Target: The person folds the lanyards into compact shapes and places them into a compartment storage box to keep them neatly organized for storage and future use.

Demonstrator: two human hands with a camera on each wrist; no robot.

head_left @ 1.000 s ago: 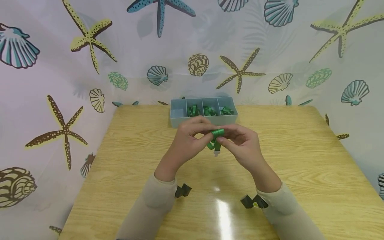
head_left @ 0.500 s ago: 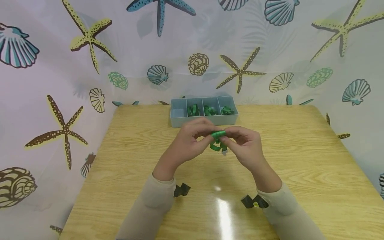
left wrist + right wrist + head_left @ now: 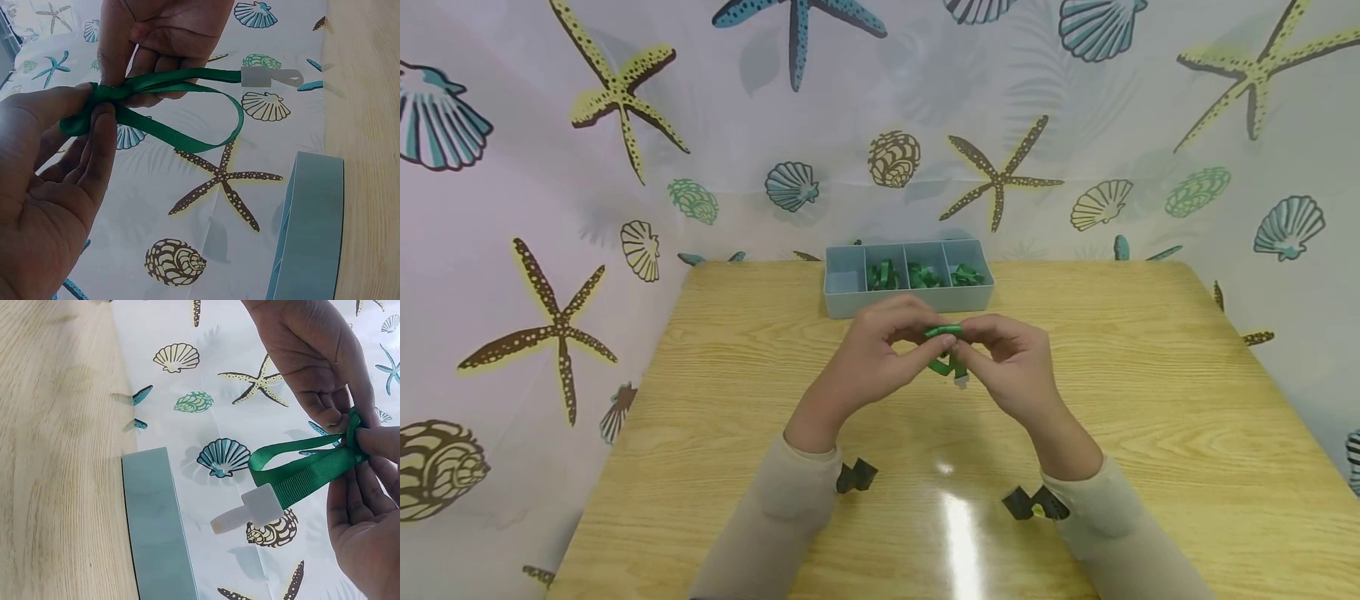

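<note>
Both hands meet above the table, in front of the box, around a green ribbon lanyard. My left hand pinches the bundled part of the lanyard between thumb and fingers. From the other side my right hand pinches the same bundle, its fingertips close beside the left ones. One loop and a doubled strap hang down from the bundle, seen in both wrist views. The strap ends in a whitish plastic clip with a small tab. Part of the bundle is hidden behind the fingers.
A blue-grey box with several compartments stands at the table's back edge. Green ribbon pieces lie in three compartments; the leftmost shows its bare floor. The wooden table meets a seashell-print cloth behind and at the sides.
The green bundle between the fingertips has turned from a wider coil to a thin, flatter edge. The hanging clip has swung slightly right. Both hands stay nearly in place.
</note>
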